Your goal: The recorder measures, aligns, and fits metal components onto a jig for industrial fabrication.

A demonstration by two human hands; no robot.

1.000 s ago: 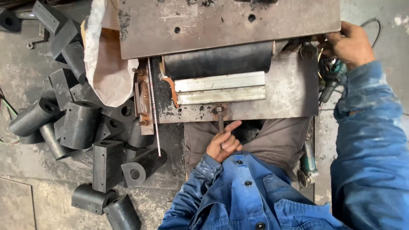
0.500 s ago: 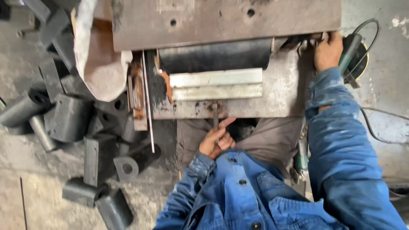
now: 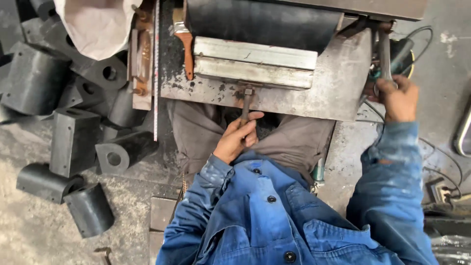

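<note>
Single head-worn view, straight down, close over lap, metal bench [image 3: 338, 83] and littered floor [image 3: 39, 235]

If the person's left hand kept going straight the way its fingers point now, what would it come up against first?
The left hand is wrapped around a rusty handle and points up the picture. Straight on, it would probably first meet the front edge of the steel plate, where the handle's bolt sits below the grey metal bars; depth is unclear.

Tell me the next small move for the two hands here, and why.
Probably turn the bolt handle with the left hand, which already grips it below the steel bar on the plate. The right hand grips the lever alongside.
</note>
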